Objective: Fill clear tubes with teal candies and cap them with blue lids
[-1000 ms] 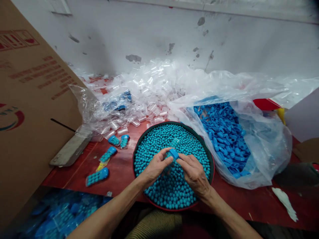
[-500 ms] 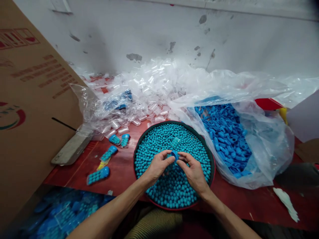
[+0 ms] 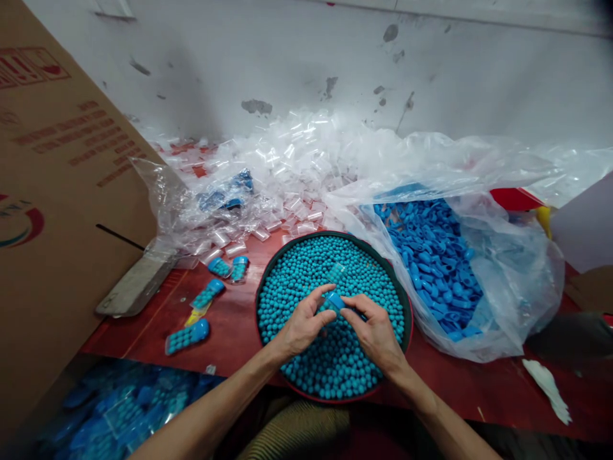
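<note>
A round dark tray (image 3: 405,306) full of turquoise beads (image 3: 306,268) lies on the red table before me. Both my hands meet over its middle. My left hand (image 3: 301,326) grips a small clear tube, mostly hidden by the fingers. My right hand (image 3: 376,332) pinches a blue cap (image 3: 334,300) at the tube's end. Another clear tube (image 3: 336,272) lies on the beads just beyond my fingers.
A clear bag of blue caps (image 3: 431,255) sits right of the tray. A heap of empty clear tubes (image 3: 287,166) lies behind. Several filled capped tubes (image 3: 186,337) lie left on the table. A cardboard box (image 3: 57,191) stands far left.
Both hands have stayed over the tray's middle; the blue cap has sunk slightly and turned between the fingertips, and the left thumb has shifted up along the tube.
</note>
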A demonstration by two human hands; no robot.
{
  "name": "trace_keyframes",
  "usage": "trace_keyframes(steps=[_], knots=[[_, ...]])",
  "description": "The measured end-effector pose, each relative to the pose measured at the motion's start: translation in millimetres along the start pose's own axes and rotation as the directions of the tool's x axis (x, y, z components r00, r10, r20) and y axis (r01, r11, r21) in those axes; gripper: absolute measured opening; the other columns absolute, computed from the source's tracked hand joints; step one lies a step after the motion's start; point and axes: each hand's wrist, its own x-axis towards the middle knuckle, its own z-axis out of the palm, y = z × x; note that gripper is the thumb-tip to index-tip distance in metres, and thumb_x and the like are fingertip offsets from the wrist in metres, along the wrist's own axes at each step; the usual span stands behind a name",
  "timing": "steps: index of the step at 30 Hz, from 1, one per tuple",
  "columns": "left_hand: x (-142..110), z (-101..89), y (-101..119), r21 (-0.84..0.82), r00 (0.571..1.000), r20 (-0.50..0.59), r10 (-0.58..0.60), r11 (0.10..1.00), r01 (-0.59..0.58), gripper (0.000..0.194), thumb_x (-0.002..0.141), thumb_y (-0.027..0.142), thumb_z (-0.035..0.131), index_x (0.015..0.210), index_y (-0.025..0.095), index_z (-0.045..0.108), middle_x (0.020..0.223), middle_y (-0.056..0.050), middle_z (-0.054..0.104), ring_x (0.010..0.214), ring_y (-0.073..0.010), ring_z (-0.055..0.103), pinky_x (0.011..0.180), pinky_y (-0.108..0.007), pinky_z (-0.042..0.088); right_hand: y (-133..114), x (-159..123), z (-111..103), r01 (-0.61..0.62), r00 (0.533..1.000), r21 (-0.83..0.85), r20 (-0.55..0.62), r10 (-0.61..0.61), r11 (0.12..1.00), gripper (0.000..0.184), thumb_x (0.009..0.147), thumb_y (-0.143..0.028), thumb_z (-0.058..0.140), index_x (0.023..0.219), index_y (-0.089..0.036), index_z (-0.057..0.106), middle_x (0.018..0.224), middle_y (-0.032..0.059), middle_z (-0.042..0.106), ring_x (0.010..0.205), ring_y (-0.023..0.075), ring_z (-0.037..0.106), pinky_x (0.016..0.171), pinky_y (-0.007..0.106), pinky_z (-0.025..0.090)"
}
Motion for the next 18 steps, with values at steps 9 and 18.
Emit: trace_keyframes(steps=[9, 18], knots=[[3, 9.0, -3, -0.023, 0.999, -0.043, 0.006, 1.0, -0.008, 0.039, 0.075, 0.028, 0.049, 0.113, 0.02, 0.04, 0.083, -0.001, 0.046, 0.05, -0.0043, 0.037, 0.039, -0.015, 0.035, -4, -4, 2, 0.049, 0.997, -0.055, -0.06, -0.053, 0.997, 0.02, 0.083, -0.018, 0.043, 0.093, -0.019, 0.061, 0.078, 0.0046, 0.059, 0.074, 0.0156, 0.052, 0.069, 0.03, 0.043], [4, 5.5, -5, 0.041, 1.0, -0.002, 0.019, 0.999, -0.019, 0.034, 0.074, 0.028, 0.05, 0.107, 0.019, 0.044, 0.077, 0.002, 0.045, 0.043, -0.0023, 0.036, 0.036, -0.015, 0.034, 8, -2, -1, 0.035, 0.998, 0.118, 0.054, -0.042, 0.992, 0.018, 0.081, -0.021, 0.048, 0.091, -0.019, 0.062, 0.075, 0.0028, 0.058, 0.072, 0.0133, 0.053, 0.067, 0.026, 0.043]])
